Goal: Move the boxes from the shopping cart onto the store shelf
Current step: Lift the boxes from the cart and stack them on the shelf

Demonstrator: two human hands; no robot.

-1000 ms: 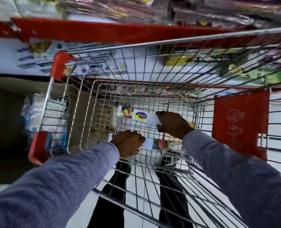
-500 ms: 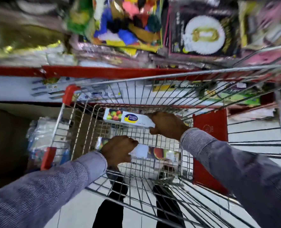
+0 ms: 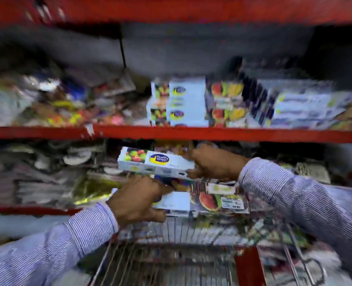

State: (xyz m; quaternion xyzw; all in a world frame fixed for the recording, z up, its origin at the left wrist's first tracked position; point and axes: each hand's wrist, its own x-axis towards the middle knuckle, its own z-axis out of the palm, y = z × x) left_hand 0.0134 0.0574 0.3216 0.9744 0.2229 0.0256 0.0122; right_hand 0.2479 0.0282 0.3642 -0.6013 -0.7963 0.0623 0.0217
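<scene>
My right hand [image 3: 214,162] grips the right end of a long white box [image 3: 150,163] printed with fruit and a blue-yellow logo, held level in front of the shelves. My left hand [image 3: 138,200] grips the left part of a second long white box [image 3: 202,202] with a watermelon picture, just below the first. Both boxes hang above the wire shopping cart [image 3: 171,263], whose inside is blurred. On the red shelf [image 3: 212,134] above, matching boxes [image 3: 179,104] stand stacked.
The red shelf holds blurred mixed packets [image 3: 57,104] at left and more long boxes [image 3: 303,108] at right. A lower shelf level [image 3: 32,182] is packed with flat wrapped goods. A red panel [image 3: 247,267] sits on the cart's right side.
Both hands have lifted their boxes up out of the cart to shelf height. The view has swung upward from the cart basket to the shelves.
</scene>
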